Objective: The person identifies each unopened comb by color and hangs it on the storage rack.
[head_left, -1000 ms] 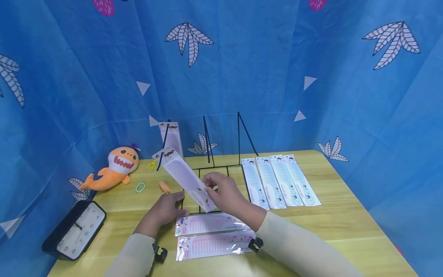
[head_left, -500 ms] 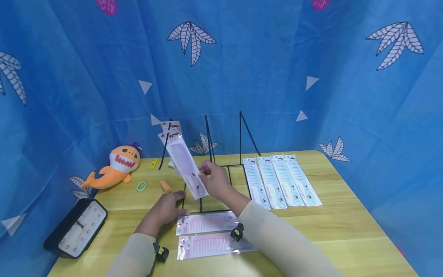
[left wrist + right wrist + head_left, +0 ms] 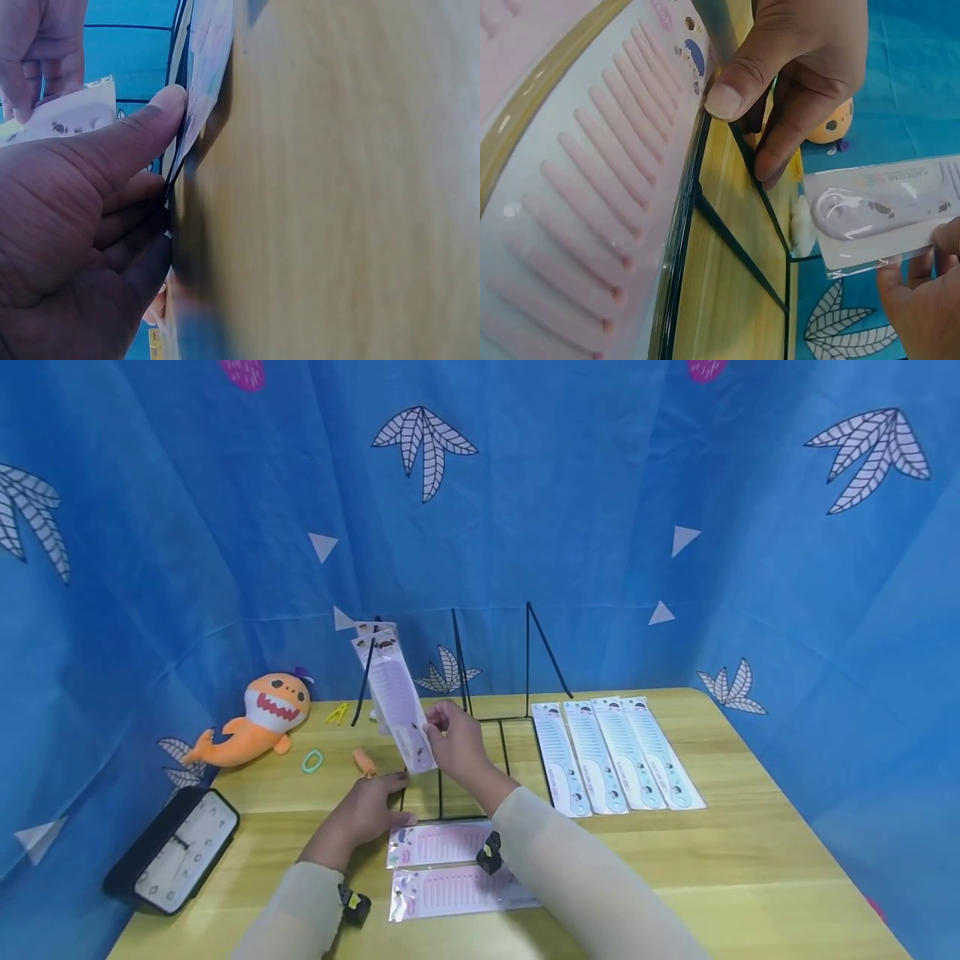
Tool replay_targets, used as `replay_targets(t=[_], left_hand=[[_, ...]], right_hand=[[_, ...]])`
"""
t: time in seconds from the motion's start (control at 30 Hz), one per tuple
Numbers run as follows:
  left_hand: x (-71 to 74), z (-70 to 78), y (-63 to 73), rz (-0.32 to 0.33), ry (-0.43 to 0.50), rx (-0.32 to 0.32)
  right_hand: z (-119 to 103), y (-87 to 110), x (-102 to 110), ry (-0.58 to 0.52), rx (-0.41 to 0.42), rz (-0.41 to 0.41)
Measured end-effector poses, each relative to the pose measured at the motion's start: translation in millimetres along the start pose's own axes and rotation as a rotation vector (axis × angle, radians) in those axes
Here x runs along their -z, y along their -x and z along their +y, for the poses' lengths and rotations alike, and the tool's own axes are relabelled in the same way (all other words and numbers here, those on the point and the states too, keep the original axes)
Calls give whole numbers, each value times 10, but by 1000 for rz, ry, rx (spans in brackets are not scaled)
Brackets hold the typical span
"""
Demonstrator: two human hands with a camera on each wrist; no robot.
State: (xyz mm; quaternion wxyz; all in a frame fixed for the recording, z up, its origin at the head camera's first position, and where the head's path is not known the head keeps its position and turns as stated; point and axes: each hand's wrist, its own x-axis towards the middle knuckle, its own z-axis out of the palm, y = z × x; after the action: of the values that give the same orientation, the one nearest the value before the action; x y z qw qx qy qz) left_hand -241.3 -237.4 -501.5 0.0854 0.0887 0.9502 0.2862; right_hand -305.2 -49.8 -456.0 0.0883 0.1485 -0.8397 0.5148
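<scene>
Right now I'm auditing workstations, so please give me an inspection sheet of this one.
Surface: wood-grain table.
Job's things: black wire rack; front purple comb overlapping another purple comb; four blue combs at right; two pink combs nearest the person.
Clutter: shark toy, clock, green ring, yellow clip, small orange item, all left.
Hands: left hand touches the rack's near-left corner; right hand pinches the front purple comb.
Cables: nothing seen.
Surroundings: blue patterned curtain.

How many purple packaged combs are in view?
2: one comb pinched by the right hand, the other comb mostly covered behind it at the left of the black wire rack. More could be hidden behind them.
</scene>
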Motion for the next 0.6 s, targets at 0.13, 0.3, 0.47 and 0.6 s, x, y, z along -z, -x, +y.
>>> replay_targets(t=[0.13, 0.3, 0.47, 0.6], left_hand=[[1, 14, 5, -6, -3, 2], [16, 13, 14, -16, -9, 6], [15, -12, -4, -15, -16, 6], [-4, -31, -24, -5, -25, -11]], right_hand=[[-16, -37, -19, 19, -11, -13], [-48, -96, -55, 75, -27, -62], [-70, -161, -118, 75, -16, -102], [-60, -202, -163, 55, -7, -119]])
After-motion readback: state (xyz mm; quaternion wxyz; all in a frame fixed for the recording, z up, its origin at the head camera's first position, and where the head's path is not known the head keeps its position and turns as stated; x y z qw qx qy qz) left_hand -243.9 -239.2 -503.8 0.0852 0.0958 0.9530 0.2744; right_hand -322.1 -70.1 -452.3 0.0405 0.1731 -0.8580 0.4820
